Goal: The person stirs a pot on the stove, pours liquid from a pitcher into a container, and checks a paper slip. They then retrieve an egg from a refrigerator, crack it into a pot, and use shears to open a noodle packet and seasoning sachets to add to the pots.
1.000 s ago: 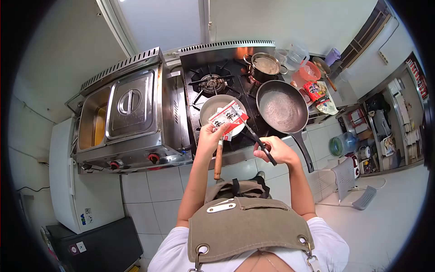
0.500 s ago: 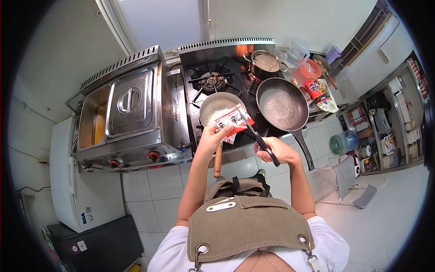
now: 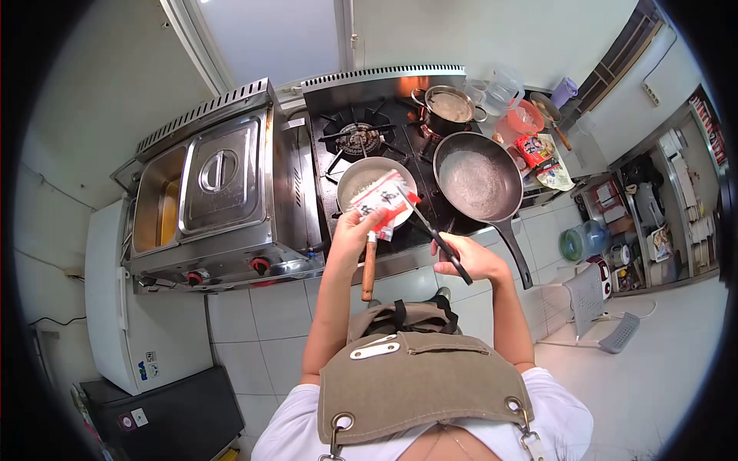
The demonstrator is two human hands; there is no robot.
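My left hand (image 3: 355,232) is closed on red-and-white seasoning packets (image 3: 382,201), fanned over a light-coloured saucepan (image 3: 355,170) on the front left burner. In my right hand (image 3: 470,257) are black-handled scissors (image 3: 444,247), their blades meeting the upper right part of the packets. The saucepan's wooden handle (image 3: 369,270) points toward me, below my left hand. To the right of the scissors stands a dark frying pan (image 3: 478,180) with whitish, bubbly liquid in it. The packets hide much of the saucepan's inside.
A pot (image 3: 450,109) of pale liquid sits on the back right burner. The steel warmer with a lidded pan (image 3: 223,173) is at the left. On the right counter are a red noodle package (image 3: 536,146), an orange bowl (image 3: 525,117) and a clear jug (image 3: 505,86). A folding chair (image 3: 588,300) stands lower right.
The packets have turned to a steeper slant, their top edge shifting left and up. My left hand has moved slightly left, while the scissors have opened less widely at the handles.
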